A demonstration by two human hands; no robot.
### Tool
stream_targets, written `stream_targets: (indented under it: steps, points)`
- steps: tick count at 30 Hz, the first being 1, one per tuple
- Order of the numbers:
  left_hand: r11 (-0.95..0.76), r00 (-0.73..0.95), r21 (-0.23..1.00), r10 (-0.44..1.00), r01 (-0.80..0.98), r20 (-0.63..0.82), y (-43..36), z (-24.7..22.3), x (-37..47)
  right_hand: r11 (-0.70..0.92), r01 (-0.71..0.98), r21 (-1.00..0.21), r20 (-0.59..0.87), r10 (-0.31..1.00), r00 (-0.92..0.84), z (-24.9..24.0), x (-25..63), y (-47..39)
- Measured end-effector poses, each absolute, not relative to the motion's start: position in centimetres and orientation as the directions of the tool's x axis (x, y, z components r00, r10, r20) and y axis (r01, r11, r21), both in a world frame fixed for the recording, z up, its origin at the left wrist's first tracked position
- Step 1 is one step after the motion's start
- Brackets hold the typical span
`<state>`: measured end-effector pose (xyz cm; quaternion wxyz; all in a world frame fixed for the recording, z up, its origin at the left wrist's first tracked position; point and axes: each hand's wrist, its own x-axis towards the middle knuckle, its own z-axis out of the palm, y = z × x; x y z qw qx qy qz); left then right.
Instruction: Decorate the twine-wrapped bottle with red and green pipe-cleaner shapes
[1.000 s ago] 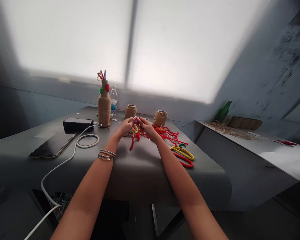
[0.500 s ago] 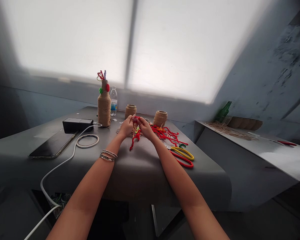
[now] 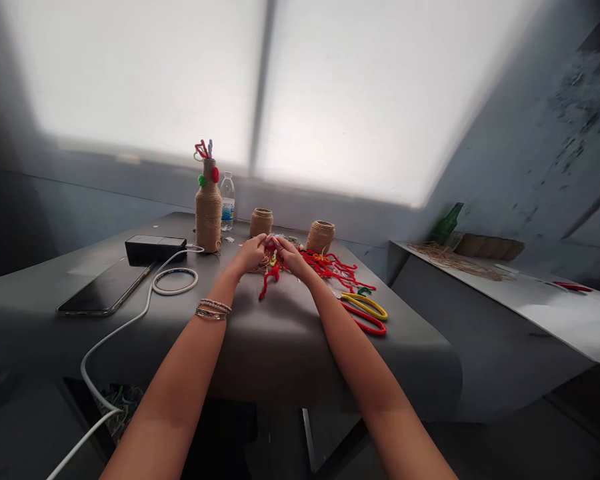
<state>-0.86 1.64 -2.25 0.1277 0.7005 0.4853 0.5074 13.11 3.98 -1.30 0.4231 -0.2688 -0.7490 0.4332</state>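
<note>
My left hand [image 3: 253, 254] and my right hand [image 3: 289, 257] meet over the table, fingertips pinched together. Between them is a small piece of red pipe cleaner, now almost wholly covered by the fingers. Under and beside my hands lie loose red pipe cleaners [image 3: 325, 265], with bits of orange and green among them. One red strand [image 3: 265, 285] sticks out toward me below the fingers. Scissors [image 3: 364, 315] with one yellow and one red handle rest to the right of my right forearm.
A twine-wrapped bottle [image 3: 209, 217] with pipe cleaners in its neck stands left, before a plastic water bottle [image 3: 228, 207]. Two twine-wrapped jars [image 3: 261, 223] stand behind my hands. At left are a phone [image 3: 107, 288], a black box [image 3: 155, 251] and a white cable [image 3: 145, 310]. A green bottle [image 3: 446, 225] lies on the right table.
My left hand and wrist have shifted slightly left and down. The red piece that showed between the fingertips is now mostly covered. The things on the table stay in place.
</note>
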Motion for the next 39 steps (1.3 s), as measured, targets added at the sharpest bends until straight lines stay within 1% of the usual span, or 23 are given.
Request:
stream_targets:
  steps: [2,4,7,10,13,16,18,20,23,25,28,31,34,39]
  points:
    - [-0.486,0.021,0.677,0.82,0.552,0.572,1.7,-2.3,-1.0,0.485,0.048,-0.873,0.396,0.763,-0.511,-1.4,13.2,4.2]
    - [-0.483,0.005,0.708,0.828,0.515,0.561,1.8,-2.4,-0.9,0.501,0.063,-0.863,0.398,0.752,-0.526,-1.4,13.4,4.4]
    - [-0.501,-0.033,0.774,0.832,0.387,0.554,2.2,-2.6,-0.7,0.533,0.077,-0.842,0.424,0.744,-0.517,-1.5,13.5,4.7]
    - [-0.494,-0.087,0.826,0.842,0.272,0.533,2.6,-2.7,-0.4,0.575,0.086,-0.814,0.491,0.759,-0.428,-1.3,13.6,4.8]
    - [-0.421,-0.131,0.879,0.881,0.225,0.455,2.6,-2.6,-0.2,0.594,0.084,-0.8,0.535,0.77,-0.348,-1.3,13.5,4.9]
    - [-0.331,-0.091,0.929,0.933,0.163,0.349,2.4,-2.4,-0.1,0.603,0.051,-0.796,0.546,0.753,-0.366,-1.6,13.1,5.0]
    - [-0.34,-0.08,0.933,0.933,0.118,0.351,2.3,-2.3,-0.1,0.601,0.029,-0.799,0.542,0.739,-0.401,-1.9,12.7,5.0]
    - [-0.373,-0.106,0.918,0.916,0.131,0.388,2.3,-2.3,-0.2,0.581,0.021,-0.814,0.515,0.738,-0.437,-2.2,12.4,4.8]
    - [-0.411,-0.145,0.865,0.874,0.286,0.464,2.4,-2.3,-0.5,0.524,0.022,-0.851,0.447,0.747,-0.493,-2.2,12.3,4.5]
    - [-0.432,-0.141,0.818,0.847,0.38,0.513,2.4,-2.3,-0.7,0.476,0.015,-0.879,0.4,0.755,-0.52,-2.0,12.4,4.2]
    - [-0.449,-0.098,0.786,0.84,0.425,0.533,2.1,-2.2,-1.0,0.394,-0.019,-0.919,0.339,0.764,-0.55,-1.6,12.6,4.0]
    - [-0.476,-0.044,0.776,0.841,0.414,0.539,1.7,-2.1,-1.2,0.334,-0.055,-0.941,0.302,0.757,-0.579,-1.5,12.8,4.0]
    - [-0.5,0.009,0.784,0.845,0.369,0.534,1.5,-2.0,-1.2,0.325,-0.048,-0.945,0.288,0.748,-0.597,-1.3,13.2,4.0]
    - [-0.45,0.044,0.866,0.891,0.219,0.452,1.4,-1.7,-1.2,0.324,-0.029,-0.946,0.268,0.727,-0.632,-0.7,14.1,3.5]
